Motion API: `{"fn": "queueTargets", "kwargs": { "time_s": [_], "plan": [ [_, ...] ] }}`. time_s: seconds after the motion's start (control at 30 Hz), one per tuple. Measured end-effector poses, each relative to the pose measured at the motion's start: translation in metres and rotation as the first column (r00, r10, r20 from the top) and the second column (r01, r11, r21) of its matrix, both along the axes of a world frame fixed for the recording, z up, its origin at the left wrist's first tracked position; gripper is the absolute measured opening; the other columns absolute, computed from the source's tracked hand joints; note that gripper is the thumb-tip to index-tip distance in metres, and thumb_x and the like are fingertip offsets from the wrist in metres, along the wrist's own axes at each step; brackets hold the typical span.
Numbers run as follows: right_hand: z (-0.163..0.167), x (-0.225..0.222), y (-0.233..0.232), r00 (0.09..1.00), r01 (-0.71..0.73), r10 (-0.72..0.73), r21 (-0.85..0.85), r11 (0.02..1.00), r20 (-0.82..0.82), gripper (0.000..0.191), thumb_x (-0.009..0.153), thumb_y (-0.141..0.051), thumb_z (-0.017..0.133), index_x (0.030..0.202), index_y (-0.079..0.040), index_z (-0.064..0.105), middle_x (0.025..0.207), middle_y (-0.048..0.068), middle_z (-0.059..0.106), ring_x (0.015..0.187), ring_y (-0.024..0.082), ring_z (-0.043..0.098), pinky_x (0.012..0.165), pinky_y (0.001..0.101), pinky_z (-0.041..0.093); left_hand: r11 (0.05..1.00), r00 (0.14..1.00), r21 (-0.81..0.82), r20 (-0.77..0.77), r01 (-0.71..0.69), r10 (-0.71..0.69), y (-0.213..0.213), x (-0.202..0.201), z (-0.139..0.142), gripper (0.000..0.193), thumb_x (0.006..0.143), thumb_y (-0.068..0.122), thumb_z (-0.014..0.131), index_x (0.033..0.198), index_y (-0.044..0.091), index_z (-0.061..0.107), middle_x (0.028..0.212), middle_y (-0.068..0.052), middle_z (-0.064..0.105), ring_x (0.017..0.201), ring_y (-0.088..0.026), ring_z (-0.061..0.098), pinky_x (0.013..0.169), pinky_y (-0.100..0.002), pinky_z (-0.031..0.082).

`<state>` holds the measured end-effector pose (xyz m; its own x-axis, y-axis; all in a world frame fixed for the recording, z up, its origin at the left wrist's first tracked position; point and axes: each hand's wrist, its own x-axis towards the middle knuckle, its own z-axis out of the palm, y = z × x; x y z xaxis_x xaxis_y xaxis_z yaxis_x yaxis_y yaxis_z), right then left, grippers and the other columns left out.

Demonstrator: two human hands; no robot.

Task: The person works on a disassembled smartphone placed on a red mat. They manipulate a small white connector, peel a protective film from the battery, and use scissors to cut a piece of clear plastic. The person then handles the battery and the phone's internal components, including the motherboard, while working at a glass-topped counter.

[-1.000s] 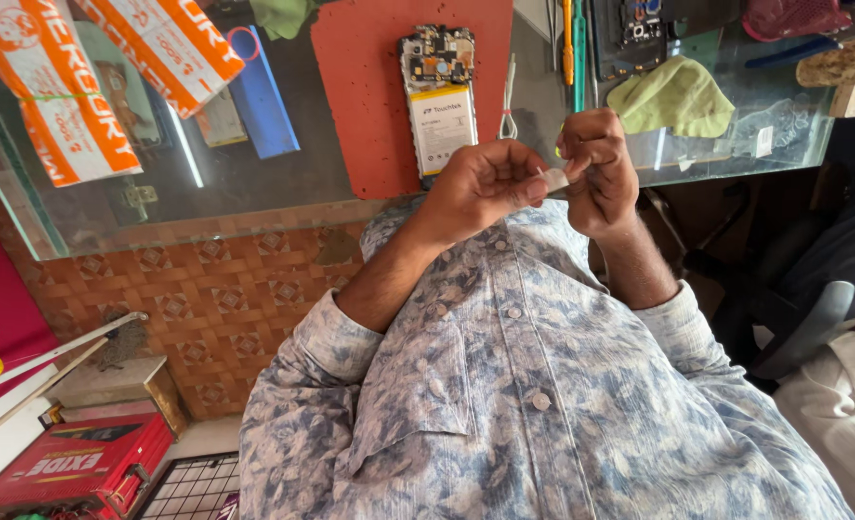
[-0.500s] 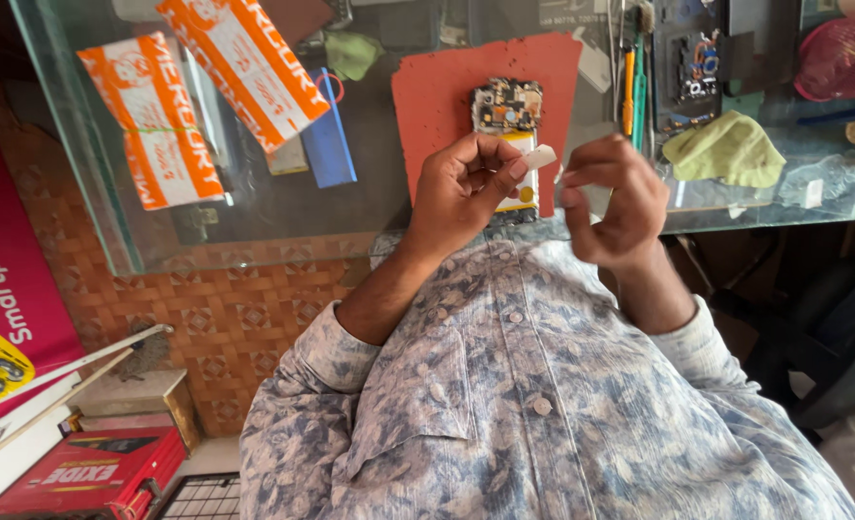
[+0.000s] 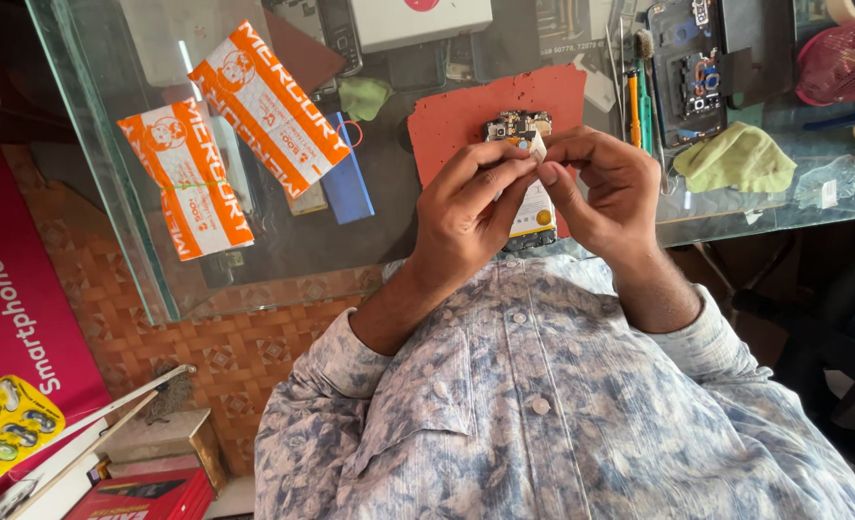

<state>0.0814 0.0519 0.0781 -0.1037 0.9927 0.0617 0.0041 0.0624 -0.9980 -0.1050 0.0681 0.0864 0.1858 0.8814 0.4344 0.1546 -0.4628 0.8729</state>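
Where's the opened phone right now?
In the head view the opened phone lies on the red mat on the glass table, mostly hidden beneath both hands.

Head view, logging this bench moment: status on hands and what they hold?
Left hand and right hand pinch a small white strip together. Opened phone lies on red mat beneath. Nothing between them.

Glass counter [image 3: 138, 241] is covered with clutter. Red mat [image 3: 466, 120] is taken as landmark. Opened phone [image 3: 528, 183] is laid on mat. Two orange-white packets [image 3: 225, 164] and blue flat block [image 3: 348, 178] are placed left of mat. Yellow-green cloth [image 3: 736, 159] and dismantled phone back [image 3: 687, 67] are placed right of mat.
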Motion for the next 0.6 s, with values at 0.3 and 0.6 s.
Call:
{"fn": "queueTargets", "kwargs": {
  "time_s": [0.3,0.6],
  "plan": [
    [-0.008,0.006,0.003,1.0,0.026,-0.026,0.011,1.0,-0.01,0.006,0.107,0.003,0.063,0.109,0.009,0.064,0.109,0.01,0.066,0.094,0.008,0.061,0.085,0.0212,0.051,0.973,0.977,-0.211,0.209,0.091,-0.046,0.0,0.007,-0.013,0.015,0.099,-0.004,0.076,0.113,-0.002,0.072,0.115,-0.008,0.069,0.097,-0.013,0.072,0.081,-0.027,0.062],
    [-0.009,0.004,0.008,0.997,0.06,-0.06,-0.004,0.998,-0.05,0.006,0.105,0.005,0.063,0.101,0.008,0.061,0.103,0.01,0.067,0.091,0.011,0.065,0.082,0.0244,0.056,0.808,0.723,-0.426,0.691,0.407,-0.001,0.003,0.016,-0.036,0.011,0.107,0.003,0.065,0.114,-0.005,0.067,0.11,-0.01,0.07,0.099,-0.015,0.072,0.088,-0.033,0.066]
  ]
}}
